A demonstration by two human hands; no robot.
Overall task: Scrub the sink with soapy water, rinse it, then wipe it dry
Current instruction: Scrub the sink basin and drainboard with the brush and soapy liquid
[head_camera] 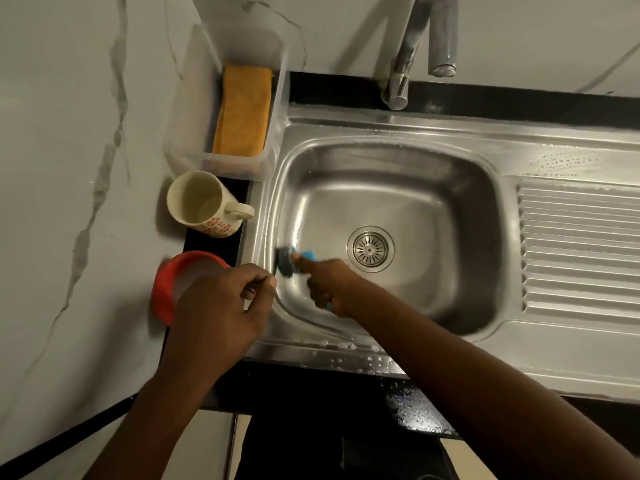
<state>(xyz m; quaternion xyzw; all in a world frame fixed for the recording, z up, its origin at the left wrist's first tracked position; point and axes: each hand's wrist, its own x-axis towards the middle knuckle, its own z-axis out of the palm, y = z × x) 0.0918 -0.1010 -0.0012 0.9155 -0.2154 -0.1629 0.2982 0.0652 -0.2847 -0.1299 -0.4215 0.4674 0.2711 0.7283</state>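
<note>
The steel sink has a deep basin with a round drain strainer in its floor. My right hand grips a blue scrub brush and holds its dark head against the basin's left wall, near the bottom. My left hand hovers over the sink's left rim with its fingers loosely curled, holding nothing visible. Soap bubbles and droplets sit on the front rim. The brush is blurred.
A red bowl stands left of the sink, partly under my left hand. Behind it a cream mug, then a clear plastic box holding an orange cloth. The faucet rises at the back. A ribbed drainboard lies right.
</note>
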